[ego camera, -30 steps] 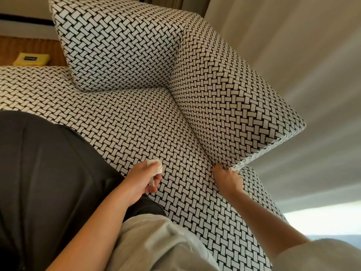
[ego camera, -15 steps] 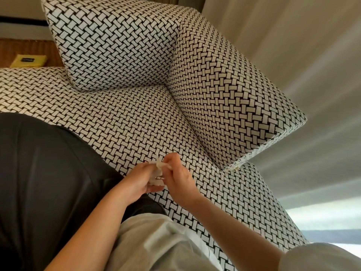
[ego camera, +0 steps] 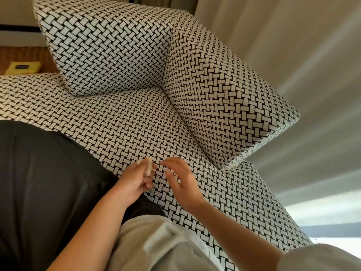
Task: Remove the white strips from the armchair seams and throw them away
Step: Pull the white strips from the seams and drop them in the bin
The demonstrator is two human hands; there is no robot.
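The armchair (ego camera: 136,122) is covered in black-and-white woven fabric, with a back cushion (ego camera: 109,45) and a side cushion (ego camera: 220,98). My left hand (ego camera: 136,177) holds a small wad of white strips (ego camera: 149,166) between thumb and fingers above the seat. Just to its right is my right hand (ego camera: 181,178), fingers relaxed and spread, holding nothing. A white strip end (ego camera: 237,162) pokes out at the lower corner of the side cushion.
A dark grey leather cushion (ego camera: 43,182) lies at the left over the seat. A yellow packet (ego camera: 23,67) sits on a wooden surface at the far left. Pale curtains (ego camera: 293,45) hang to the right.
My right hand left the side cushion's corner, brought a strip to my left hand, and has now let go and drawn slightly away to the right.
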